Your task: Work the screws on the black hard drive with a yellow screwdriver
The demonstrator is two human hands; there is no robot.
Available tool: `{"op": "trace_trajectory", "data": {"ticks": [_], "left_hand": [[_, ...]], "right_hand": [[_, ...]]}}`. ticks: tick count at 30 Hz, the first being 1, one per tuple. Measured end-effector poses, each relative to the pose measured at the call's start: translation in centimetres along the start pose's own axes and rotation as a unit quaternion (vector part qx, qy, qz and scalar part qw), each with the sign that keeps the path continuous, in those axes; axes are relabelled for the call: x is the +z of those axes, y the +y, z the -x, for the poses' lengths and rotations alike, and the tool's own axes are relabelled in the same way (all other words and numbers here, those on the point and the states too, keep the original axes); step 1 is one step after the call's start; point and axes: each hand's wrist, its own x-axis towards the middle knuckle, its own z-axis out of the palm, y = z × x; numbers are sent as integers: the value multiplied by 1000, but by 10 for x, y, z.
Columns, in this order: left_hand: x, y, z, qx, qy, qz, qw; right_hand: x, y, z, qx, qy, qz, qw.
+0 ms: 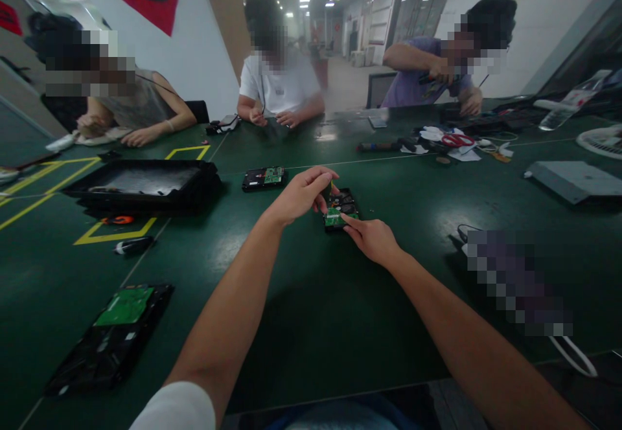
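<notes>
A hard drive (348, 202) lies on the green table in front of me, its green circuit board facing up. My left hand (304, 195) is over its left side, fingers closed around the dark and yellow-green handle of a screwdriver (328, 190); the hand hides most of this tool and its tip. My right hand (373, 239) is at the near right edge of the drive. Its index finger reaches onto the board and steadies the drive, with the thumb beside the edge. A second hard drive (264, 178) lies farther off to the left, and a third hard drive (111, 333) at the near left.
Black stacked trays (146, 187) stand at left, with a black-handled tool (133, 245) nearby. At right are a grey metal box (576, 181), red scissors (457, 140), a tilted plastic bottle (573, 101) and a blurred-out object (518, 281). Three people sit across the table.
</notes>
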Motion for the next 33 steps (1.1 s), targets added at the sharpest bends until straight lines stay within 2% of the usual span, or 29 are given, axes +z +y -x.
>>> {"op": "trace_trajectory", "data": {"ticks": [9, 14, 21, 29, 33], "left_hand": [[3, 5, 0, -41, 84, 39, 995], [-3, 7, 1, -50, 58, 54, 996], [-7, 5, 1, -72, 55, 87, 992], [-8, 9, 4, -75, 57, 41, 995], [-8, 7, 4, -91, 46, 90, 991]], "right_hand": [[1, 0, -1, -1, 0, 3, 1000], [2, 1, -1, 0, -3, 8, 1000], [0, 1, 0, -4, -1, -2, 1000], [-1, 1, 1, -5, 3, -9, 1000], [2, 2, 0, -2, 3, -3, 1000]]}}
